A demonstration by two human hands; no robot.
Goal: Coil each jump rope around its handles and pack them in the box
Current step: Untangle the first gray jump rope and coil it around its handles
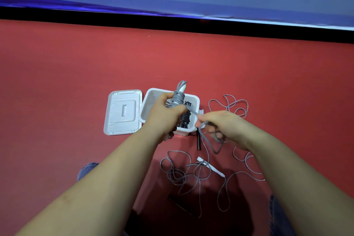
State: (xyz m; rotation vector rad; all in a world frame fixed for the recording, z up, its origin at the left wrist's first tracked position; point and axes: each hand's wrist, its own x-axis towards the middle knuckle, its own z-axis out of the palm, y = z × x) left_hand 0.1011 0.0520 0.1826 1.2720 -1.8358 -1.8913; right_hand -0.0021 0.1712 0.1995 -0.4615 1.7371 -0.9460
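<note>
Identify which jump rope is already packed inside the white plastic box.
The black coiled jump rope lies in the white plastic box. The grey jump rope is gripped above the box by the left hand, and another grey rope sprawls uncoiled on the red floor.

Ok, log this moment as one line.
left hand: grips grey rope coil | right hand: pinches loose rope | white plastic box: open, black rope inside

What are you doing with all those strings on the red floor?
A person is winding a grey jump rope around its handles. The left hand grips the bundle above the open white box, and the right hand holds the rope's loose end. A coiled black rope already lies in the box. The lid rests beside it, and more loose grey rope lies tangled on the floor.
</note>
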